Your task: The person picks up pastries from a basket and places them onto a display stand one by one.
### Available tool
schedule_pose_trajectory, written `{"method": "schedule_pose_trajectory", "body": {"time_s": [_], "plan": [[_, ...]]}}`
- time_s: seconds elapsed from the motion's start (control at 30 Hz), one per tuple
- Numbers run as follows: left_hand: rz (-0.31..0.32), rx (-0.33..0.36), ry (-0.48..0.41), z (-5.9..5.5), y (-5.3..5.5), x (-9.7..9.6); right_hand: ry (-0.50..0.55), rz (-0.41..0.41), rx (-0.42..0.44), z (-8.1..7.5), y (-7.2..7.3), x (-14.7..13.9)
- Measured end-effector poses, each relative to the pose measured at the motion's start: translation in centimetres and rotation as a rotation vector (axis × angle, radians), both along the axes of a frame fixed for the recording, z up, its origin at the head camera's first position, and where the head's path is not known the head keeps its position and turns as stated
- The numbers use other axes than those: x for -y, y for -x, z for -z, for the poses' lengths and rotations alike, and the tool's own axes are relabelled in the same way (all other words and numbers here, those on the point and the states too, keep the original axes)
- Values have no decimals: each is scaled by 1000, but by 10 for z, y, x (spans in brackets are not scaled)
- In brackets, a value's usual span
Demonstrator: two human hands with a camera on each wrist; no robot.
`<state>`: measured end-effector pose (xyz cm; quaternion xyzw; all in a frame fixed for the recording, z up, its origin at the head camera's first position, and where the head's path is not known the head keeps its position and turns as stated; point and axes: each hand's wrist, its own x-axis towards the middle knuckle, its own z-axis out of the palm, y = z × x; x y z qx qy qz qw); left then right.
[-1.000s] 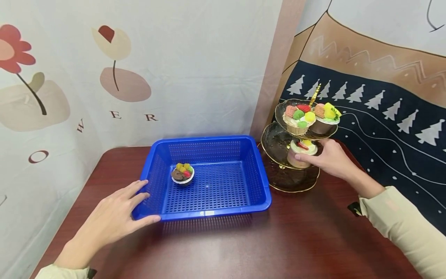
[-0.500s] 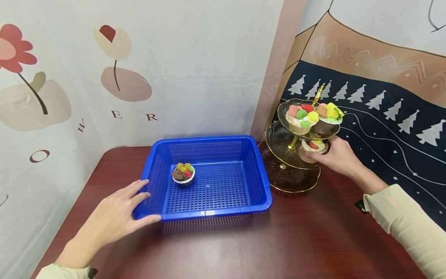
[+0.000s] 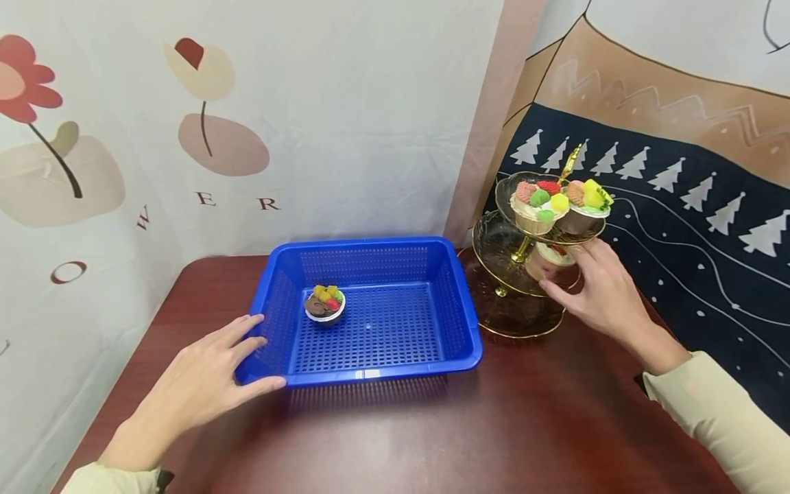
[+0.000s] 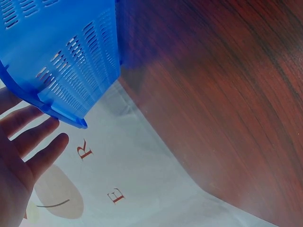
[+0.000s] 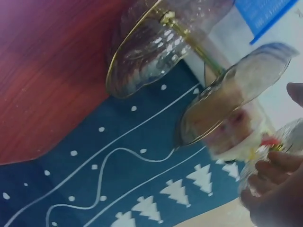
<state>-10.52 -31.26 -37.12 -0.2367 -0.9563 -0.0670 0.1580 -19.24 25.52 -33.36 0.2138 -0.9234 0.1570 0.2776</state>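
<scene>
My left hand [image 3: 200, 374] rests with fingers spread on the left rim of a blue plastic basket [image 3: 376, 376]; the left wrist view shows its fingers [image 4: 40, 135] at the rim. Inside the basket, toward the left, sits a small chocolate toy cupcake [image 3: 325, 307] with fruit on top. At the right, my right hand [image 3: 607, 295] is beside the middle tier of a three-tier stand [image 3: 494, 250], thumb and fingers apart. A cream-topped toy cupcake [image 3: 546, 264] stands on that tier, close to the thumb and partly hidden by the top tier. In the right wrist view the cupcake [image 5: 232, 135] appears free of the fingers.
Two fruit-topped toy cupcakes, one pale [image 3: 535, 209] and one brown [image 3: 583, 209], stand on the stand's top plate, near its gold handle [image 3: 570, 163]. The dark red table [image 3: 395, 439] meets printed curtains [image 3: 345, 137] behind and at the sides.
The cream-topped cupcake shifted right on the middle tier while my right hand held it. My right hand then let go and drew slightly away. The left hand stayed put.
</scene>
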Motion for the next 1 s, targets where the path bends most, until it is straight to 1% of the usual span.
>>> {"method": "schedule_pose_trajectory", "body": {"time_s": [0.07,0.13,0.3,0.47,0.57,0.6,0.67,0.87,1.0], "plan": [[0,-1,0,0,0,0,-40,-39,-50,2,-1,6],[0,-1,0,0,1,1,-59,-66,-63,4,0,15],[0,1,1,1,0,1,-55,-134,-49,5,3,47],[-3,0,2,2,0,1,-44,-250,-63,-1,10,88],[-9,3,5,1,-1,1,-47,-321,-36,-3,16,115],[-11,5,6,1,-1,1,-50,-335,-16,-3,18,125],[-14,6,5,0,-1,1,-52,-363,55,-4,23,142],[-8,4,7,1,-1,0,-65,-426,356,-6,40,186],[-8,2,6,1,0,0,-66,-460,503,-10,49,208]]}}
